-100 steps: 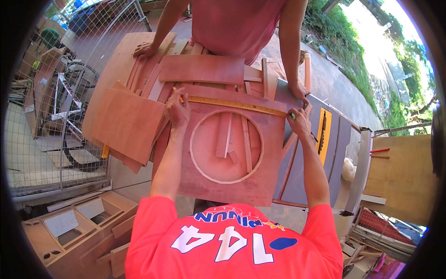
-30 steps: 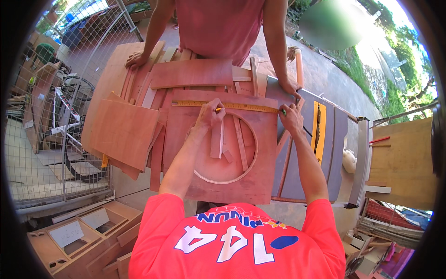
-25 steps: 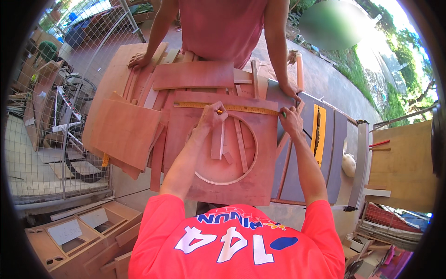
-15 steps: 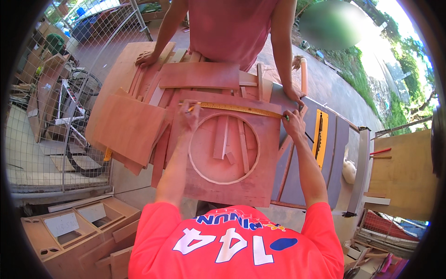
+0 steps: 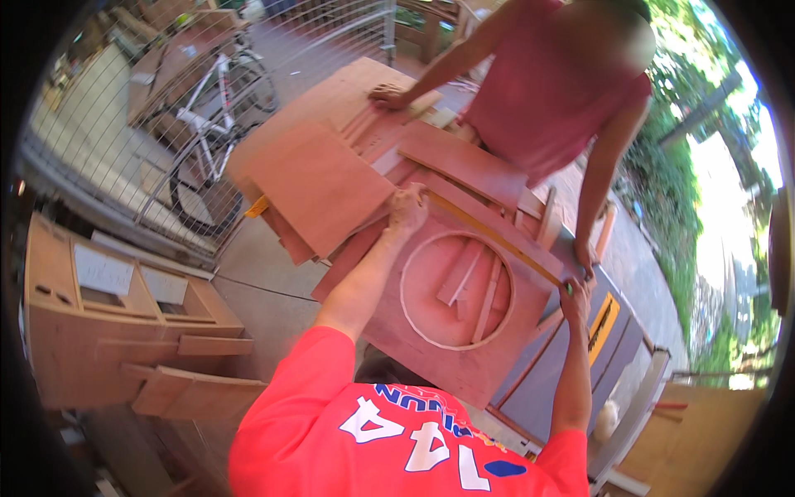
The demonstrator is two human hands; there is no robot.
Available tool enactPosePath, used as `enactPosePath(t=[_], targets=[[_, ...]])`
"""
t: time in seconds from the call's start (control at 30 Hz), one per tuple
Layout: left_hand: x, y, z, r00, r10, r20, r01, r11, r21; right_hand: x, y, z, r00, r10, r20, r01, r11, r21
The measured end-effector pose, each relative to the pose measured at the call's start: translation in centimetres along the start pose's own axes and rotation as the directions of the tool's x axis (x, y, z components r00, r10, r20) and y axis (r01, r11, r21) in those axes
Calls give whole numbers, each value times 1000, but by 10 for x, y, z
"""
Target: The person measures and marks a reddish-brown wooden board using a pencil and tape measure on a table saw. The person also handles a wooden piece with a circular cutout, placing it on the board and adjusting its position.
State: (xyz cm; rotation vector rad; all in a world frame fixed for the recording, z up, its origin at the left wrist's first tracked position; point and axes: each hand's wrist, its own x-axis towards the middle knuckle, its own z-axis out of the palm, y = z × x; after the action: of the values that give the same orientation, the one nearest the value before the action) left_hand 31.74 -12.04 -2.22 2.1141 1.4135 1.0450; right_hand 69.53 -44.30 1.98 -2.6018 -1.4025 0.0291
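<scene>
A reddish-brown wooden panel (image 5: 489, 377) with a large round cut-out lies across the work surface. Along its far edge stretches a yellow tape measure (image 5: 497, 230). My left hand (image 5: 408, 209) is closed at the tape's left end, by the panel's far left corner; the orange pencil seen in it half a second ago is mostly hidden now. My right hand (image 5: 577, 298) pinches the tape's other end at the far right corner, a small green bit showing at its fingertips. Through the round opening, several wood strips (image 5: 458, 277) are visible underneath.
Opposite me a person (image 5: 538, 99) in a reddish shirt leans with both hands on the stacked boards. Loose panels (image 5: 310, 186) lie left. At right is a grey table saw (image 5: 538, 381) with a yellow insert (image 5: 604, 327). A wooden cabinet (image 5: 124, 331) and a bicycle (image 5: 207, 132) behind wire fencing stand left.
My view has turned and tilted, so the panel and bench appear rotated and shifted right. Both my hands remain at the tape's two ends. The person opposite still leans on the boards.
</scene>
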Motion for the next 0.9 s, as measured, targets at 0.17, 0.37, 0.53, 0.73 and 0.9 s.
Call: enactPosePath(t=[0.17, 0.37, 0.53, 0.73, 0.9], targets=[[-36, 30, -22, 977, -33, -213, -39, 945, -325, -48, 23, -16, 999, -35, -2, 34, 983, 183], [-126, 93, -45, 997, -80, -4, 63, 817, -574, -150, 9, -34, 982, 41, 183, -127, 866, 483], [-186, 129, -59, 942, 24, 333, 212, 728, -652, -225, -5, -25, 942, 306, 138, -323, 715, 619], [-172, 26, -124, 963, -239, -123, 157, 871, -465, -297, 38, 12, 864, 498, 81, -492, 796, 353], [-154, -90, -184, 765, -506, -398, 403, 859, -316, -303, 59, 41, 857, 513, 33, -512, 845, 153]])
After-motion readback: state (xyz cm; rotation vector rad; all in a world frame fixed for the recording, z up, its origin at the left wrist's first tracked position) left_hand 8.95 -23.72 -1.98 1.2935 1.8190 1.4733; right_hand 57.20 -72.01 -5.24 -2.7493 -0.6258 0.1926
